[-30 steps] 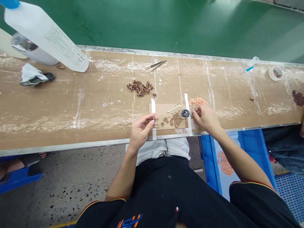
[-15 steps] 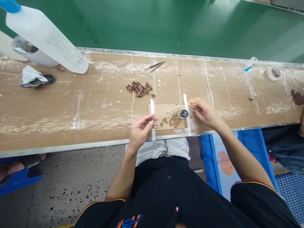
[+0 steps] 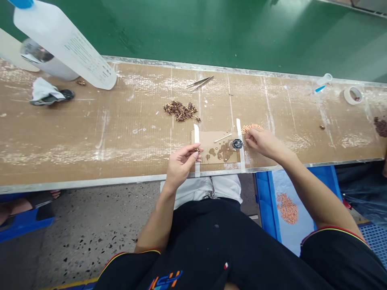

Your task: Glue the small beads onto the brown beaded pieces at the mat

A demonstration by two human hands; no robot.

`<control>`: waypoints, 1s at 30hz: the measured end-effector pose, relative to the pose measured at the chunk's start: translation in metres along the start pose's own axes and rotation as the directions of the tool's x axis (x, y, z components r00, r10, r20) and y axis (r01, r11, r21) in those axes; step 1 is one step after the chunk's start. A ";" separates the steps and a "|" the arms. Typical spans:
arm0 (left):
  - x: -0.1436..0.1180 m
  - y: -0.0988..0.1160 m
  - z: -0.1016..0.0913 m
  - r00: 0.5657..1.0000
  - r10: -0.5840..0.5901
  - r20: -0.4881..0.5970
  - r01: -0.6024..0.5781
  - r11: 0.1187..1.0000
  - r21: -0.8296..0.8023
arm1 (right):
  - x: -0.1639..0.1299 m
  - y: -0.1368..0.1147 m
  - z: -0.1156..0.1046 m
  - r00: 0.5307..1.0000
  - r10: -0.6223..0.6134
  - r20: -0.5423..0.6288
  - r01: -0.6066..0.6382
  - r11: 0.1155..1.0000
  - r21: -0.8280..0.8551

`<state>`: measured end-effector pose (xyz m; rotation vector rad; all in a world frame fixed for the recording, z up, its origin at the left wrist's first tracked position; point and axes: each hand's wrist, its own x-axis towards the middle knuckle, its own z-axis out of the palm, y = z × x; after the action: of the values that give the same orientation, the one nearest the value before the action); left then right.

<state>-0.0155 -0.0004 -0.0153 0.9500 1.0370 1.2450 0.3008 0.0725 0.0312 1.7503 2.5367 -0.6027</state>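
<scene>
1. Pinching a small brown part (image 3: pixel 197 150) between thumb and fingertips, the left hand (image 3: pixel 180 165) hovers at the card's (image 3: pixel 211 141) left tape strip (image 3: pixel 196 139).
2. Right hand (image 3: pixel 262 141), fingers bunched, touches the orange pile (image 3: pixel 250 127); whether it grips anything cannot be told.
3. A black cap (image 3: pixel 237 143) lies between both hands.

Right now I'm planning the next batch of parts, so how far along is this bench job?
Looks done: a pile of dark brown parts lies behind the taped card, though I cannot confirm they are finished. In hand: the left hand pinches one small brown part, while the right hand picks at the orange pieces. Left: orange pieces remain on the bench, with more in the blue bin.
</scene>
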 end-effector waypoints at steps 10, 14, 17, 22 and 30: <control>-0.001 0.000 -0.002 1.000 -0.001 0.022 0.000 1.000 0.015 | 0.006 -0.012 -0.011 0.997 -0.035 0.064 0.045 0.985 -0.168; -0.001 0.000 -0.001 1.000 0.010 0.019 -0.010 1.000 0.005 | 0.008 -0.007 -0.012 0.993 -0.027 0.115 0.041 0.991 -0.126; -0.001 0.002 0.000 1.000 0.007 0.013 -0.008 1.000 0.010 | 0.005 -0.002 -0.009 0.996 -0.050 0.068 0.057 0.994 -0.095; -0.001 0.004 0.001 1.000 -0.004 0.012 0.004 1.000 0.008 | -0.006 0.000 0.000 0.999 -0.052 0.006 0.052 0.991 -0.120; 0.000 0.001 -0.001 0.999 -0.025 0.031 0.025 1.000 0.006 | -0.018 -0.008 -0.010 0.998 0.000 -0.058 0.001 1.000 0.010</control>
<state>-0.0164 -0.0003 -0.0144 0.9547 1.0256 1.2045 0.3025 0.0566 0.0465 1.7963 2.5762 -0.5743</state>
